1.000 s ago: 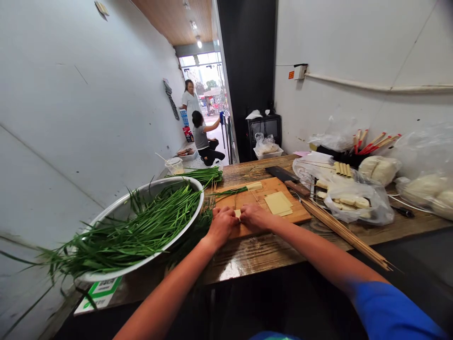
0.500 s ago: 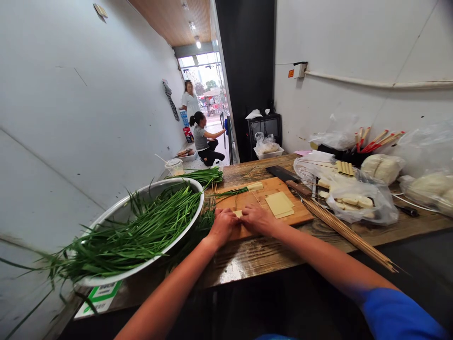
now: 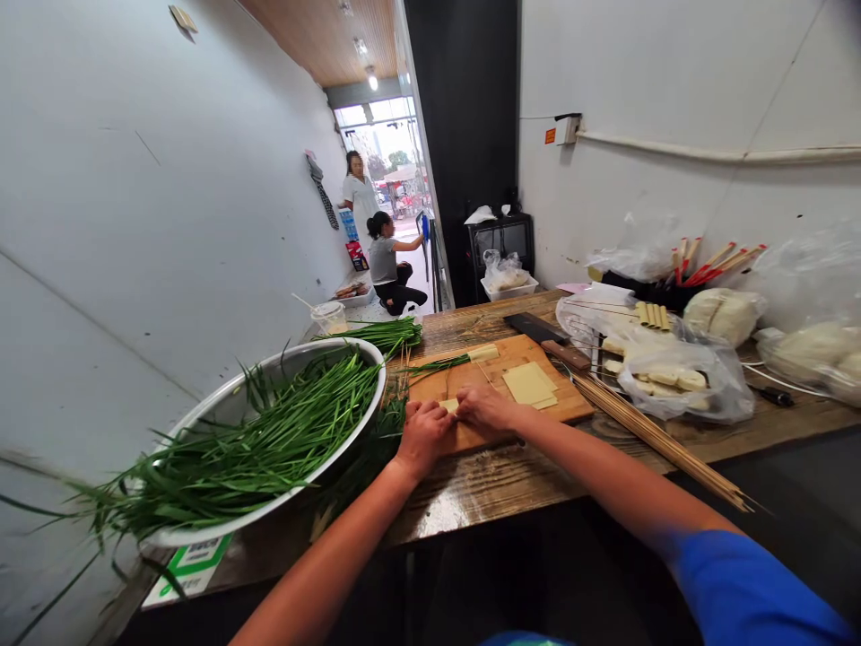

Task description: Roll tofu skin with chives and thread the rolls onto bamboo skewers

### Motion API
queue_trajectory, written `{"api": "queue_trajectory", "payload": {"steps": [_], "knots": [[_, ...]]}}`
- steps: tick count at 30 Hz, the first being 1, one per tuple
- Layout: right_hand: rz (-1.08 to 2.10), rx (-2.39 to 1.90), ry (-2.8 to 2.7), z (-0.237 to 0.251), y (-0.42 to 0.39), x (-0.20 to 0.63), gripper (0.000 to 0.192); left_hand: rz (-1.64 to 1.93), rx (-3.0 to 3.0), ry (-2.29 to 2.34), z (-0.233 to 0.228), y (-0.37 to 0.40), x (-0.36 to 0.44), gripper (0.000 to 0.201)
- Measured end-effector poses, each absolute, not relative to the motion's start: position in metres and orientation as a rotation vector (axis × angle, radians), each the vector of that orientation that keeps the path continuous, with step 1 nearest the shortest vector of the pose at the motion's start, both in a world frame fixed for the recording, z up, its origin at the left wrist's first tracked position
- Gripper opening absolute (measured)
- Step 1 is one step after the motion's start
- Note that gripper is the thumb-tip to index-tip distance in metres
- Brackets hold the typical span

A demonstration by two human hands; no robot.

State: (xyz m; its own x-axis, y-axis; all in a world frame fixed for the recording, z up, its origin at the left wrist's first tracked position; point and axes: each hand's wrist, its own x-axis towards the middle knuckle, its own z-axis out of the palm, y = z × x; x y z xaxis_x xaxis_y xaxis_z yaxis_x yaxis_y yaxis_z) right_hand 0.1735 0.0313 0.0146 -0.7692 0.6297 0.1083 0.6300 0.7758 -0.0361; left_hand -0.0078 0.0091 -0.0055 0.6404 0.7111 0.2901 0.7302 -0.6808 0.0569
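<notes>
Over the near part of a wooden cutting board (image 3: 571, 405), my left hand (image 3: 423, 440) and my right hand (image 3: 485, 408) are close together. Both have curled fingers closed on a pale yellow tofu sheet (image 3: 449, 405), which shows as a narrow strip between them; the fingers hide most of it. To the right of my right hand lies a small stack of square tofu sheets (image 3: 528, 384). Behind the hands, a tofu roll (image 3: 482, 353) is wrapped around the end of some green chives (image 3: 440, 364). A thin skewer lies near it.
A large metal bowl (image 3: 380, 408) heaped with chives (image 3: 282, 440) stands left. A cleaver (image 3: 566, 353) lies at the board's back right corner, beside bamboo skewers (image 3: 663, 440). Further right are a plastic bag (image 3: 730, 395) and several tofu rolls (image 3: 652, 316). Two people are by the doorway.
My right hand has turned slightly, its knuckles higher and its fingers more bunched at the tofu sheet. My left hand stays nearly in place, also on the sheet.
</notes>
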Motion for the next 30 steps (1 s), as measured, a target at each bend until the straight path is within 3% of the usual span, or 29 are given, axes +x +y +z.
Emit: {"api": "queue_trajectory", "payload": {"steps": [8, 16, 21, 30], "knots": [[-0.096, -1.132, -2.679, 0.006, 0.018, 0.17, 0.028, -0.5, -2.972, -1.326, 0.013, 0.032, -0.007, 0.019], [0.328, -0.997, -2.697, 0.005, 0.052, 0.175, 0.018, -0.544, -2.803, -1.301, 0.007, 0.022, -0.009, 0.013], [0.47, -1.053, -2.687, 0.008, 0.057, 0.176, 0.017, -0.512, -2.827, -1.146, -0.003, 0.017, -0.014, 0.02], [-0.117, -1.041, -2.733, 0.001, 0.029, 0.176, 0.024, -0.497, -2.901, -1.186, 0.01, 0.027, -0.01, 0.029]]}}
